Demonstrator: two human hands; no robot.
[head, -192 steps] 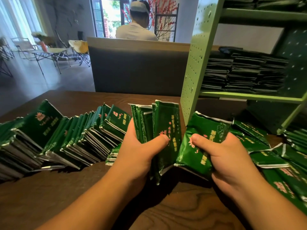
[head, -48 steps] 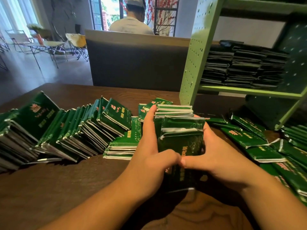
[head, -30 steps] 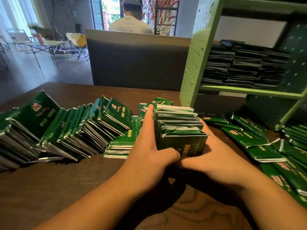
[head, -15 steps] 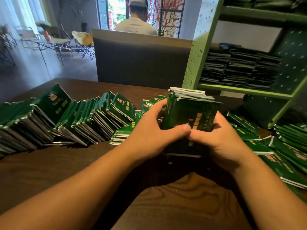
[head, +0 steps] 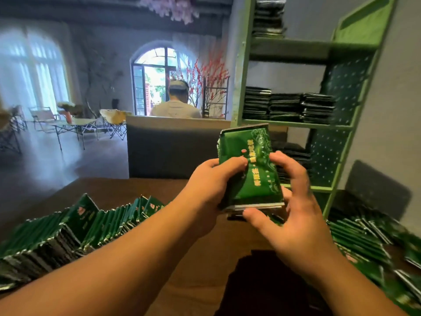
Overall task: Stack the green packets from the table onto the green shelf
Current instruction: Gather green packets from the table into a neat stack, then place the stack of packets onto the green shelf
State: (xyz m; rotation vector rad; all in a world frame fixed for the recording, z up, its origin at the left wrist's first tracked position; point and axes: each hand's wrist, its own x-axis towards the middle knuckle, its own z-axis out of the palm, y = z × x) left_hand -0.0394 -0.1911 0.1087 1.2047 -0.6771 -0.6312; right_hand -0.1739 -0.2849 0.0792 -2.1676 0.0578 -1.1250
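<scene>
Head view: my left hand [head: 211, 179] and right hand [head: 293, 215] clasp a bundle [head: 250, 169], shelf [head: 296, 124] at one o'clock; slick packets could fan out if my grip slackens.

Both bare forearms reach forward from the lower edge of the view and converge toward the middle, the left one running up from the lower left corner, the right one from the lower right. The left hand [head: 210, 185] is raised with its back toward the camera, its fingers curled round the left edge of a thick bundle of glossy green foil packets [head: 249, 169], with the thumb pressed across the front face. The right hand [head: 293, 215] sits just below and to the right, palm turned inward, thumb hooked under the bundle's bottom edge and fingers bent up along its right side. The hands are close together, not touching.
</scene>
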